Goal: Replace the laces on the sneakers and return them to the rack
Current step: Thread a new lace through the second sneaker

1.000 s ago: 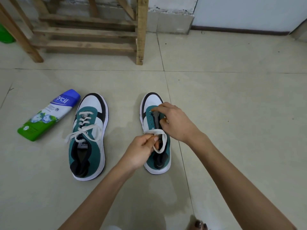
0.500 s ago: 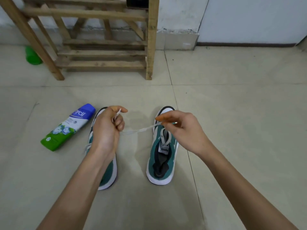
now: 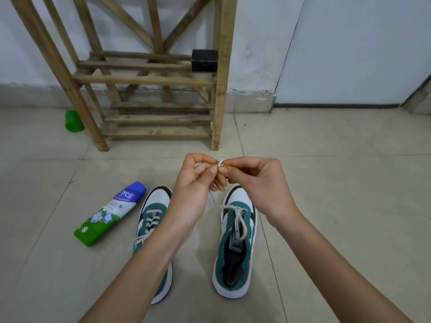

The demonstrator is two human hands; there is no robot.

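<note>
Two green-and-white sneakers stand side by side on the tiled floor. The left sneaker point(image 3: 151, 217) is laced in white and partly hidden by my left forearm. The right sneaker point(image 3: 235, 248) has a white lace point(image 3: 238, 220) threaded only through its front eyelets. My left hand point(image 3: 196, 185) and my right hand point(image 3: 256, 180) are raised above the shoes, fingertips together, both pinching the lace's ends. One strand runs down from my fingers to the right sneaker. The wooden rack point(image 3: 151, 82) stands behind, against the wall.
A blue-and-green bottle point(image 3: 109, 213) lies on the floor left of the sneakers. A small black box point(image 3: 204, 60) sits on a rack shelf. A green object point(image 3: 73, 121) stands behind the rack's left leg. A pale door point(image 3: 349, 50) fills the right wall.
My hands were apart, pulling the lace sideways; now they have come together in front of me, above the shoes. The view has tilted up, showing more of the rack.
</note>
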